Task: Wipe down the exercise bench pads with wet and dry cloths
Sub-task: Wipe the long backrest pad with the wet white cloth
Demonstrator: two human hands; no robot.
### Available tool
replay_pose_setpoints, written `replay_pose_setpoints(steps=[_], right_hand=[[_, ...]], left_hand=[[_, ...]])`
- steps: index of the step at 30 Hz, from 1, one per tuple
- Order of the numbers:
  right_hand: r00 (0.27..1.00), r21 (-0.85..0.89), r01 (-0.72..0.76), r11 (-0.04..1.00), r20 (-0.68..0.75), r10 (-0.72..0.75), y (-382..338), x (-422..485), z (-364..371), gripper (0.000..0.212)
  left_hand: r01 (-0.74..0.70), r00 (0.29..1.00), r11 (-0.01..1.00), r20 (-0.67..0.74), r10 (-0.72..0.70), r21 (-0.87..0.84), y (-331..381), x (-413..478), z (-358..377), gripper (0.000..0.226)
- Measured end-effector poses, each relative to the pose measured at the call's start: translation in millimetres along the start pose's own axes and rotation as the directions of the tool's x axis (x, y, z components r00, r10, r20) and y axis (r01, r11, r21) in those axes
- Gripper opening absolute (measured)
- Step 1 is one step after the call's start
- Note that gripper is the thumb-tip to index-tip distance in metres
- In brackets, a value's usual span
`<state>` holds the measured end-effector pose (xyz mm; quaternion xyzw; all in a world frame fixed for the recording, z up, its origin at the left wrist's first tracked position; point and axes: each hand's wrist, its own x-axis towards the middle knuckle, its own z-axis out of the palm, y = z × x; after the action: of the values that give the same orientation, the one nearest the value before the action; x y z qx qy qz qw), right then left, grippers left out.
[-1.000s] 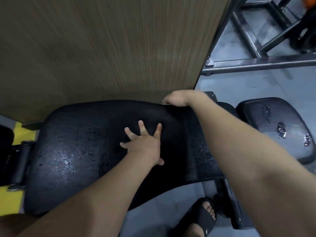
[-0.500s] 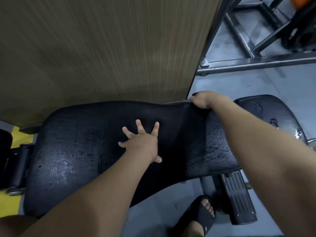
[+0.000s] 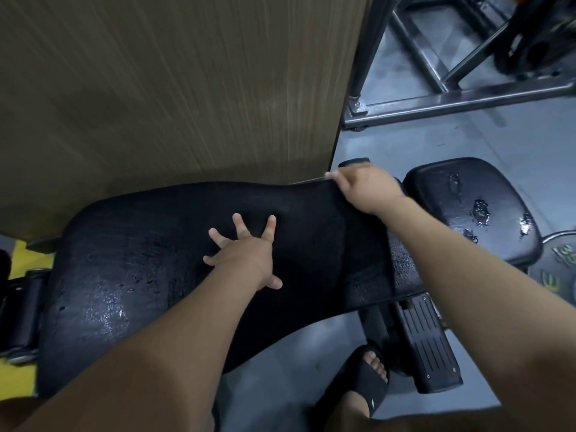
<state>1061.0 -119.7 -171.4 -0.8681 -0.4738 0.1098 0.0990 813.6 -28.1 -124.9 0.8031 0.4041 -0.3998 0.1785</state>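
The long black bench pad (image 3: 103, 294) lies across the view, its left part glistening wet. A black cloth (image 3: 324, 244) is spread over its right part and hangs over the near edge. My left hand (image 3: 246, 251) presses flat on the cloth with fingers spread wide. At the pad's far edge my right hand (image 3: 364, 188) grips the cloth's far corner. To the right sits the smaller seat pad (image 3: 461, 188), with several water drops on it.
A wood-grain panel (image 3: 171, 88) stands right behind the pad. A steel rack frame (image 3: 452, 101) crosses the grey floor at top right. Below the bench are a black ribbed foot plate (image 3: 427, 338) and a foot in a black sandal (image 3: 367, 385). Weight plates (image 3: 561, 260) show at the right edge.
My right hand has drawn the cloth's far corner to the right along the pad's far edge. My left hand stays pressed flat in the same spot.
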Motion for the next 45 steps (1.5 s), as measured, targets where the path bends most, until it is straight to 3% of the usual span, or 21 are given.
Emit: replay_pose_setpoints(steps=[2, 4, 5, 9, 11, 13, 15, 18, 21, 25, 29, 31, 34, 36, 39, 41, 42, 45], right_hand=[[0.985, 0.026, -0.17, 0.985, 0.041, 0.168, 11.6, 0.8, -10.1, 0.042], [0.969, -0.005, -0.243, 0.97, 0.039, 0.243, 2.3, 2.7, -12.6, 0.043], [0.978, -0.029, -0.205, 0.978, 0.018, 0.206, -11.9, 1.0, -10.3, 0.043], [0.983, 0.012, 0.184, 0.983, -0.022, -0.183, -76.9, -15.1, 19.4, 0.043], [0.978, 0.017, 0.209, 0.978, -0.032, -0.208, -76.9, -20.5, 20.3, 0.044], [0.99, -0.036, 0.133, 0.991, -0.046, -0.134, -53.5, -23.4, 12.4, 0.053], [0.996, -0.058, -0.038, 0.998, -0.084, 0.033, -15.2, -23.1, 1.0, 0.061], [0.957, -0.004, -0.271, 0.962, -0.104, 0.27, 25.6, -35.1, -15.5, 0.049], [0.938, -0.032, -0.329, 0.944, -0.13, 0.323, 19.6, -55.2, -19.3, 0.039], [0.966, -0.105, -0.227, 0.968, -0.15, 0.21, -23.6, -96.3, -1.2, 0.037], [0.983, -0.028, 0.022, 0.999, -0.184, -0.026, -40.0, -140.1, 17.5, 0.031], [0.986, -0.03, -0.018, 0.999, -0.167, 0.013, -25.0, -126.5, 6.6, 0.035], [0.961, -0.093, -0.24, 0.966, -0.161, 0.223, -3.2, -72.5, -8.0, 0.038], [0.958, -0.083, -0.275, 0.958, -0.107, 0.266, -17.9, -54.5, -6.5, 0.048], [0.998, -0.088, -0.016, 0.996, -0.062, 0.01, -65.5, -91.3, 14.6, 0.042], [0.98, -0.03, 0.188, 0.982, -0.058, -0.19, -71.2, -129.2, 25.3, 0.042], [0.975, 0.006, 0.206, 0.979, -0.083, -0.205, -62.6, -137.5, 21.4, 0.043], [0.991, -0.042, -0.036, 0.998, -0.13, 0.03, -1.5, -113.6, 1.7, 0.05]], left_hand=[[0.001, 1.0, 1.0, 0.001, -0.001, -0.001, -0.4, 0.1, -0.9, 0.129], [0.006, 1.0, 1.0, 0.015, -0.006, -0.015, 0.6, 0.2, -2.1, 0.129], [0.008, 1.0, 1.0, 0.019, -0.007, -0.02, 1.3, 0.0, -2.5, 0.129], [0.001, 1.0, 1.0, 0.005, -0.001, -0.022, 1.2, -1.9, -1.8, 0.128], [-0.001, 1.0, 1.0, 0.0, 0.001, -0.024, 0.3, -2.9, 0.0, 0.127], [-0.009, 1.0, 1.0, -0.007, 0.009, -0.016, -0.3, -1.9, 1.4, 0.126], [-0.014, 1.0, 1.0, -0.009, 0.014, -0.01, -0.7, -1.2, 1.7, 0.126], [-0.021, 1.0, 1.0, -0.004, 0.021, 0.005, -1.1, -1.0, 0.4, 0.126], [-0.027, 1.0, 1.0, 0.003, 0.027, 0.009, -2.0, -3.0, -1.4, 0.126], [-0.03, 1.0, 1.0, -0.007, 0.029, -0.01, -1.6, -12.2, -2.9, 0.124], [-0.034, 0.999, 0.999, -0.018, 0.033, -0.025, -3.0, -17.4, -0.5, 0.121], [-0.04, 0.999, 0.999, -0.027, 0.039, -0.033, -4.1, -17.4, 1.1, 0.121], [-0.044, 0.998, 0.998, -0.039, 0.042, -0.051, -6.4, -16.3, 2.9, 0.121], [-0.04, 0.999, 0.998, -0.038, 0.038, -0.054, -6.0, -15.5, 2.5, 0.121], [-0.036, 0.999, 0.998, -0.026, 0.035, -0.057, -4.0, -13.3, 0.6, 0.122], [-0.035, 0.999, 0.997, -0.019, 0.034, -0.066, -4.2, -12.0, -0.3, 0.122], [-0.036, 0.999, 0.997, -0.019, 0.035, -0.069, -4.7, -11.7, 0.2, 0.122], [-0.045, 0.999, 0.997, -0.029, 0.044, -0.066, -5.0, -11.3, 1.2, 0.122]])
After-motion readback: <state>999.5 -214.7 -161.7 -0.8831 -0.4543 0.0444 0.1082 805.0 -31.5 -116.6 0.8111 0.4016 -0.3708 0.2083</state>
